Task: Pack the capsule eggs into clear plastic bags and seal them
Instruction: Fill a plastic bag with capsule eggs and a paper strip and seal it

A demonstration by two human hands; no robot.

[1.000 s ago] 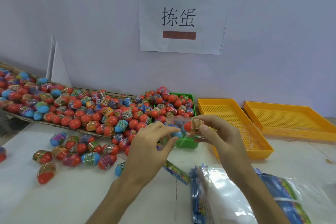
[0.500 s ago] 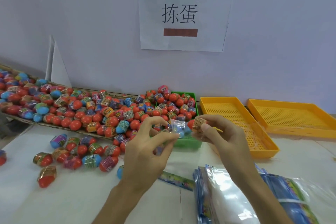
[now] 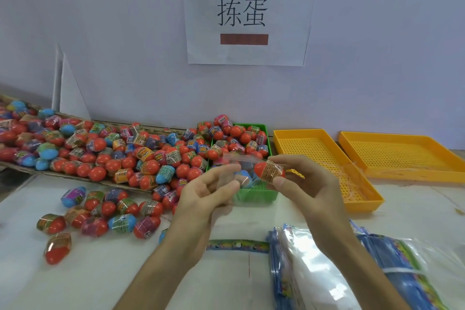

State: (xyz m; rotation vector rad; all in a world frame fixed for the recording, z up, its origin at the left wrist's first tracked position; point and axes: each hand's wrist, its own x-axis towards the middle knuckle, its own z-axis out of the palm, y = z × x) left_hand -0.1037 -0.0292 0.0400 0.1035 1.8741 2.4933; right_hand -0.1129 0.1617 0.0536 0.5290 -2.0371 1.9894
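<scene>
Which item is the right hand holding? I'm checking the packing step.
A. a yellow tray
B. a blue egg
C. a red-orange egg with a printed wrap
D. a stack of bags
C: the right hand pinches a red-orange capsule egg beside the clear bag that the left hand holds.

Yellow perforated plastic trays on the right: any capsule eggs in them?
No: both yellow perforated plastic trays show bare mesh floors, only a scrap of clear film draped across them.
</scene>
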